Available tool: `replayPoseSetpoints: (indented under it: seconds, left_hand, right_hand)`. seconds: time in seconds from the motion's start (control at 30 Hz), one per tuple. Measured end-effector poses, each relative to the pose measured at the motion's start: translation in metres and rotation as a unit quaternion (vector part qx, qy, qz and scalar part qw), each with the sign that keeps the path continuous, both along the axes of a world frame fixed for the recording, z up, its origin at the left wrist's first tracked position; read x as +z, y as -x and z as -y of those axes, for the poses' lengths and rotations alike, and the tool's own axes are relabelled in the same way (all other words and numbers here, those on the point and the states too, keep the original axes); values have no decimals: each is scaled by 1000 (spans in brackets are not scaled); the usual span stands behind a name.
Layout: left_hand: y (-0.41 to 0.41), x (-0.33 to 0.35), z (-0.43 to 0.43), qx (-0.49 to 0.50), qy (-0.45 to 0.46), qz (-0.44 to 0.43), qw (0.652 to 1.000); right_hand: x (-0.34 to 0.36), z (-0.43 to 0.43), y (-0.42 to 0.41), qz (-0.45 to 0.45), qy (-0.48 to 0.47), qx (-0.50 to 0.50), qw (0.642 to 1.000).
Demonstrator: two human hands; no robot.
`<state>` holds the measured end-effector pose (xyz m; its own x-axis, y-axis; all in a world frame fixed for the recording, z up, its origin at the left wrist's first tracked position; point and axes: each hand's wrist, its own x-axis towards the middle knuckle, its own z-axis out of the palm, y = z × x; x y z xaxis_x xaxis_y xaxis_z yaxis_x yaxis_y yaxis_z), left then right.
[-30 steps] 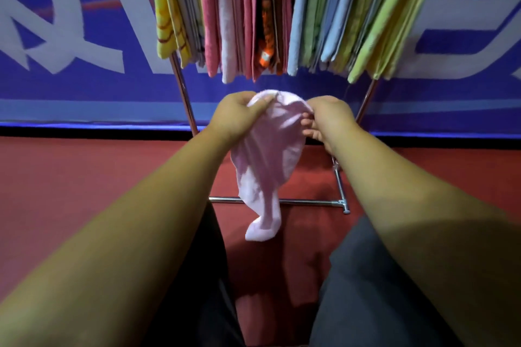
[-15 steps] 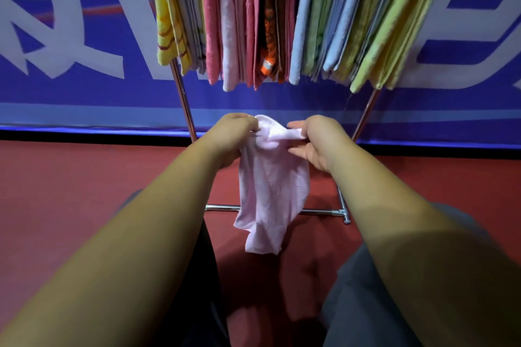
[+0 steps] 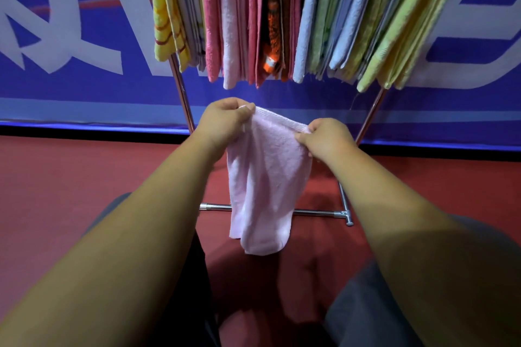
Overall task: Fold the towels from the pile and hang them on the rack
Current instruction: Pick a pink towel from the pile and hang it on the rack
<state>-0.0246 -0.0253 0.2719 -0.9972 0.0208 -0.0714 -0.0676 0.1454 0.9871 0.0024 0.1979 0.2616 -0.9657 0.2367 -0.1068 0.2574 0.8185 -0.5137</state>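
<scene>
Both hands pinch the top edge of a pale pink towel [image 3: 265, 186]: the left hand [image 3: 225, 121] at its left corner, the right hand [image 3: 324, 138] at its right. The soft terry cloth hangs limp in loose folds before the metal rack [image 3: 342, 213], whose tubes carry many folded towels [image 3: 282, 14] above the red floor [image 3: 84, 183].

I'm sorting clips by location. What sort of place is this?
Probably an indoor hall or staged work area, not a home: a big blue banner with white lettering along the wall, red flooring, and a metal rack crowded with hung towels.
</scene>
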Motion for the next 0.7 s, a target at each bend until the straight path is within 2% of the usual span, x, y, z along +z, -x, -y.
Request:
replayPoseSetpoints:
  seconds: [0.13,0.27,0.43,0.53,0.7]
  left_hand:
    - [7,-2,8,4,124,-48,991]
    - [10,0,14,3,273,-103,957]
    - [19,-3,22,73,329,-97,936]
    - [24,-6,28,111,359,-62,925]
    - [28,-8,36,140,381,-40,913]
  right_hand:
    - [2,-7,1,-15,-30,-16,999]
    - [-1,-10,1,-19,-35,-3,999]
    - [3,-14,-2,45,-10,31,998]
    - [0,-18,-2,64,5,39,997]
    - [-4,-28,4,-5,80,-42,996]
